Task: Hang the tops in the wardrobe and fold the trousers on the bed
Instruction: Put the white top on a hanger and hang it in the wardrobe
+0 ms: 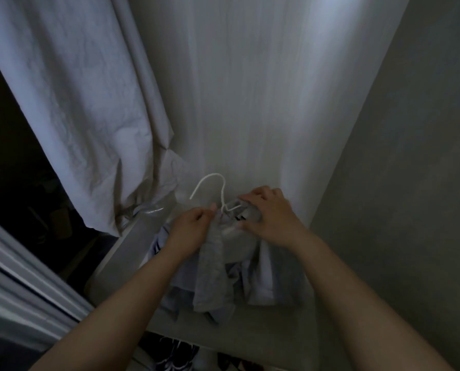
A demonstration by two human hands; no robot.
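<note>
A grey knitted top [215, 266] is being threaded onto a thin white wire hanger [218, 190], low in front of a pale wood-grain wardrobe panel [250, 103]. The collar's left side is being pinched by the left hand [194, 226], fingers curled on the fabric beside the hanger neck. The right side is being gripped by the right hand [266, 210], probably so the shoulder is being pulled over the wire arm. The hook is being left free above, likely for the rail. A crumpled pale curtain [84, 116] is hanging at left. Shoes [175, 357] are lying below, dim.
</note>
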